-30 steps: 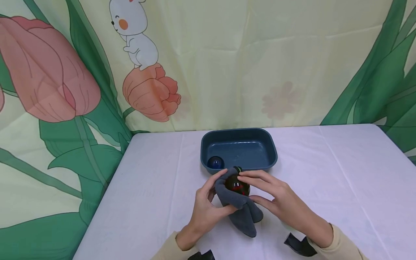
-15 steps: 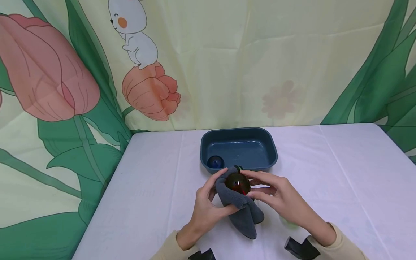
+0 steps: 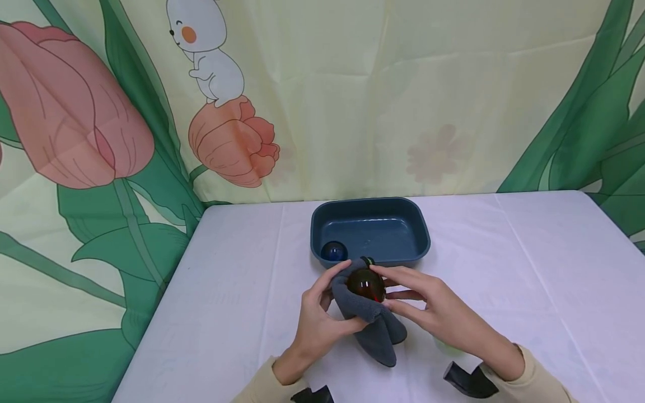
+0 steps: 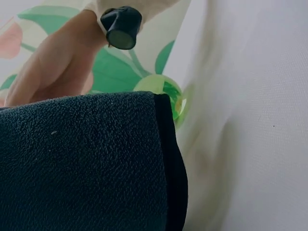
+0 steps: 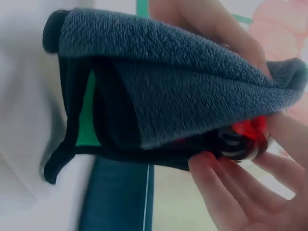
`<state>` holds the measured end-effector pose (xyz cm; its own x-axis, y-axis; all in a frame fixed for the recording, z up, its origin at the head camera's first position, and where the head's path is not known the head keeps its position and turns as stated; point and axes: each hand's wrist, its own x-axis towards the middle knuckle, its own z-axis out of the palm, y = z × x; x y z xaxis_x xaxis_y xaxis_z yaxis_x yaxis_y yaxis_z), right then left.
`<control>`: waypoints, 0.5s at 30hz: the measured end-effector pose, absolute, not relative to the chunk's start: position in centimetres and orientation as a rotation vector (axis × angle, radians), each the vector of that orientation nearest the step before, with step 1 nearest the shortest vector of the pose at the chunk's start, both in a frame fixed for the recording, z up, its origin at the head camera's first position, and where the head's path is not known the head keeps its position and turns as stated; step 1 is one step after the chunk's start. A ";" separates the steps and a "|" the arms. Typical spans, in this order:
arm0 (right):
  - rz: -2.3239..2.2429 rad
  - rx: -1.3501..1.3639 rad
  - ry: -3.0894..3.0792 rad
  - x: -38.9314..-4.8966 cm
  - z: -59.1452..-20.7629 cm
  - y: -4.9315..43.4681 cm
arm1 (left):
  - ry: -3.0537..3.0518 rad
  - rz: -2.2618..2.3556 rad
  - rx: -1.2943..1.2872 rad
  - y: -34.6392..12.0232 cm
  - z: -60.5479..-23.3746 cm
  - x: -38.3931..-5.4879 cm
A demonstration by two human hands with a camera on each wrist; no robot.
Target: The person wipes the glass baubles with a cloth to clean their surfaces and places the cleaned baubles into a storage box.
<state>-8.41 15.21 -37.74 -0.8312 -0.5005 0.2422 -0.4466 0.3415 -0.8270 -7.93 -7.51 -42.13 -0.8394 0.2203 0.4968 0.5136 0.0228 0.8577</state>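
My left hand (image 3: 322,327) grips a dark grey-blue cloth (image 3: 375,341) wrapped around one side of a clear ball (image 3: 366,284) with red inside. From the other side, my right hand (image 3: 430,299) holds the ball between thumb and fingertips. The cloth's tail hangs down toward me. Up close in the right wrist view, the cloth (image 5: 159,91) is folded over, showing a dark border and a strip of green, and the ball's red part (image 5: 250,130) peeks out below it. In the left wrist view the cloth (image 4: 82,163) covers most of the near side.
Just beyond my hands stands a dark blue rectangular basin (image 3: 373,211). A blue ball (image 3: 334,251) sits in its near left corner. Under my right wrist lies a clear green ball (image 4: 171,98) on the white-covered table (image 3: 237,280). A printed curtain (image 3: 342,112) hangs behind.
My right thumb and fingers have closed in on the ball, and its red patch has shifted. The left hand keeps its grip on the cloth, with almost no movement.
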 end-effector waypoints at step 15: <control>-1.427 -1.210 2.819 -8.2 -38.0 14.9 | -2.050 -1.927 -0.761 -7.4 -42.1 -8.0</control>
<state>-8.25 14.93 -37.97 -0.7187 -0.4864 0.4969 -0.6884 0.3970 -0.6070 -7.96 -7.38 -42.07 -0.8398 0.2140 0.4989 0.5113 0.0026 0.8594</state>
